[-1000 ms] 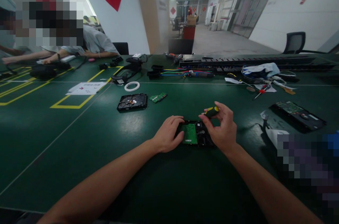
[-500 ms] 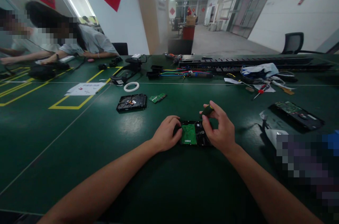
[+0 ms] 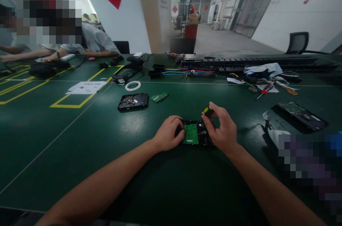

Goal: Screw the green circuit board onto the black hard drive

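A black hard drive (image 3: 196,134) with a green circuit board on top lies on the green table in front of me. My left hand (image 3: 169,135) is curled around the drive's left end, holding it down. My right hand (image 3: 222,129) is closed on a small yellow and black screwdriver (image 3: 207,111), its tip pointing down at the drive's far right part. The tip itself is hidden behind my fingers.
Farther left lie another black hard drive (image 3: 133,101), a loose green circuit board (image 3: 159,97) and a white tape roll (image 3: 133,85). A third drive (image 3: 301,111) sits at right, near a red screwdriver (image 3: 263,92). Cables (image 3: 184,73) and a person's arms (image 3: 53,53) are at the back.
My right hand lowered the screwdriver closer to the drive and turned it slightly. My left hand slid a little further onto the drive's left end.
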Available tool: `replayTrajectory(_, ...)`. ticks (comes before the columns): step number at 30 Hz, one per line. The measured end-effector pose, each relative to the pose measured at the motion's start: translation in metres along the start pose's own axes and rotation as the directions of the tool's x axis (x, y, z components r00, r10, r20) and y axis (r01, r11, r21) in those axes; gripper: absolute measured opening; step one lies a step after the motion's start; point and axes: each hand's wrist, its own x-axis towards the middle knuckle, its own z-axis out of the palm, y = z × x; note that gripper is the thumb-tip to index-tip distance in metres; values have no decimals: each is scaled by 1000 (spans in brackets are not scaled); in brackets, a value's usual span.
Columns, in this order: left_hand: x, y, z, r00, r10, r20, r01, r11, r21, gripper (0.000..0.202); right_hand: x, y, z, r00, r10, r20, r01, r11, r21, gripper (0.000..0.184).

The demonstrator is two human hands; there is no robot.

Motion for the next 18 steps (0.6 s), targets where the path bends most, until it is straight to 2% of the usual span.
replayTrajectory(4,0,1,-1,1000,11,1,-11,1000,0,11,0,-2,-2,1000,0,-7,0,1000,-12,65)
replayTrajectory(11,0,-1,1,1000,9,0,-9,1000,6,12,0,-1,-1,999,41,-25,-39,997,61,60)
replayTrajectory(18,0,3,-2,1000,5,11,-5,1000,0,10,4,-3,-4,1000,-26,-16,26,1000,-5,59)
